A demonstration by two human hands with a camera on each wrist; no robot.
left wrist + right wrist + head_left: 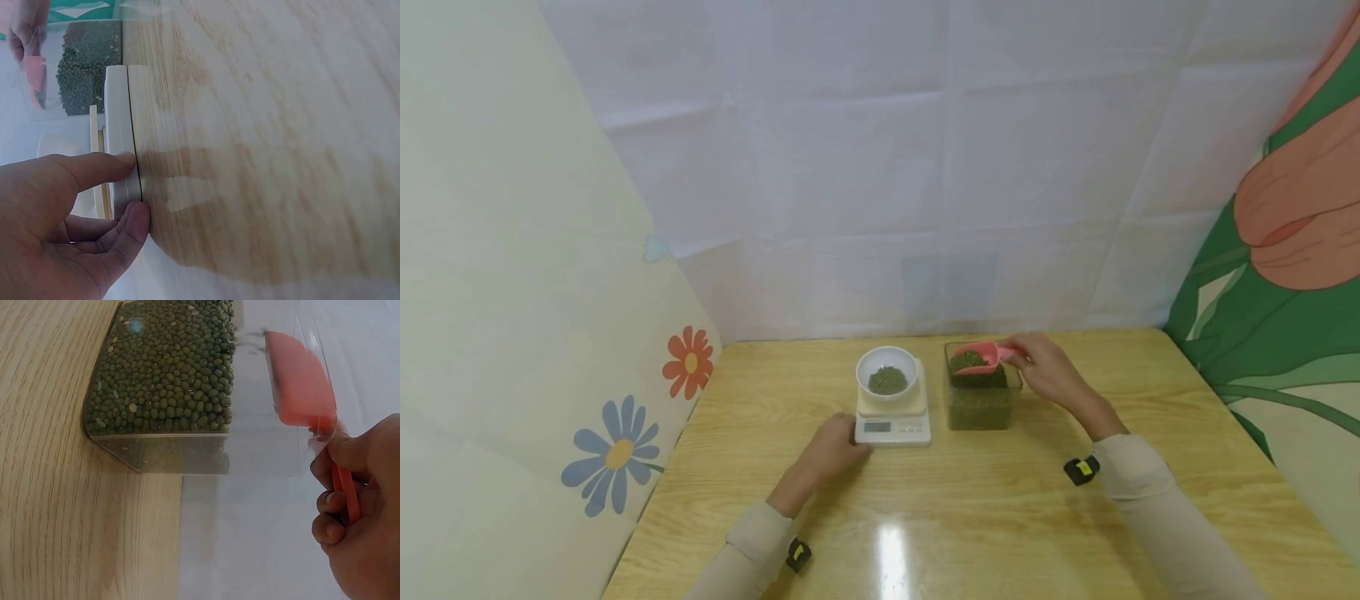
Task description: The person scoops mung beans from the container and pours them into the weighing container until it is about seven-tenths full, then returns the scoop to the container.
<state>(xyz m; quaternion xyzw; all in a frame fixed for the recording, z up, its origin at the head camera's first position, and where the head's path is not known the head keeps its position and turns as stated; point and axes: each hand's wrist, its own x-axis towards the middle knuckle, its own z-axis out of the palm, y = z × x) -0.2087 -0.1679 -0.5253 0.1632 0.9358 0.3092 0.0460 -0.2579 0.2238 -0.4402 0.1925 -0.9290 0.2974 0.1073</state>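
Note:
My right hand (1041, 365) grips the handle of a pink scoop (979, 357), which is inside the upper part of a clear plastic container (981, 404). Green mung beans (169, 375) fill the lower part of that container. A few blurred beans hang in the air by the scoop's edge in the right wrist view. At the front left corner of a white kitchen scale (891, 433), my left hand (831, 450) holds the edge between thumb and curled fingers. On the scale sits a white bowl (867, 367) with a small heap of mung beans (887, 381).
The wooden table (1000, 508) meets a white cloth backdrop (850, 208) behind the scale. Flower-patterned panels (617, 454) stand at the left and right sides. The container stands just right of the scale.

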